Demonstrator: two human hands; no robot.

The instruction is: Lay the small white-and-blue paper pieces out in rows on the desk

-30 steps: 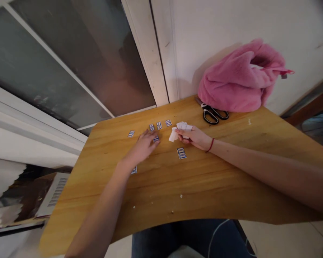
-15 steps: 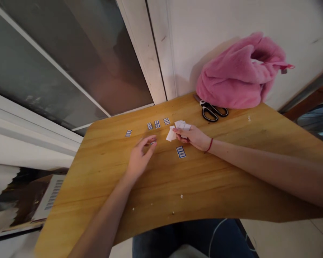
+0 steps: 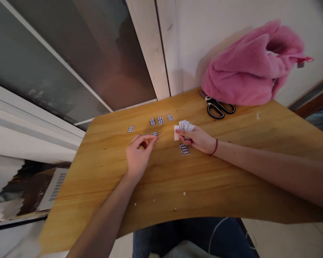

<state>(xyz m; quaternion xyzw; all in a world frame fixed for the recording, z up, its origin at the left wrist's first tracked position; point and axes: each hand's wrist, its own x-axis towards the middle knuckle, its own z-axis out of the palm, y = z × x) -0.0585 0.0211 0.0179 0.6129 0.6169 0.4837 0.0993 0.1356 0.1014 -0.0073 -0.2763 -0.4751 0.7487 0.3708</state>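
My left hand [image 3: 138, 154] pinches a thin white card [image 3: 162, 134] between thumb and finger, seen nearly edge-on just above the table. A fan of small white cards [image 3: 185, 125] is gripped in my right hand [image 3: 200, 139], which wears a red string at the wrist. Partly behind my left fingertips lies a blue-marked card [image 3: 154, 133]. Below the right hand is another blue-marked card [image 3: 185, 149], its top edge covered by the fingers. Several similar cards [image 3: 160, 120] lie spaced out farther back, with one card [image 3: 130, 129] off to the left.
Black-handled scissors [image 3: 216, 108] rest at the back of the wooden table [image 3: 156, 179], beside a pink plush bag [image 3: 253, 68] against the wall. White scraps [image 3: 184, 194] are scattered near the front edge. A glass-panelled door [image 3: 97, 53] stands behind on the left.
One blue-marked card now lies flat by my left fingertips, and that hand pinches a white card. In the right hand the cards sit in a tighter fan. The view has shifted slightly.
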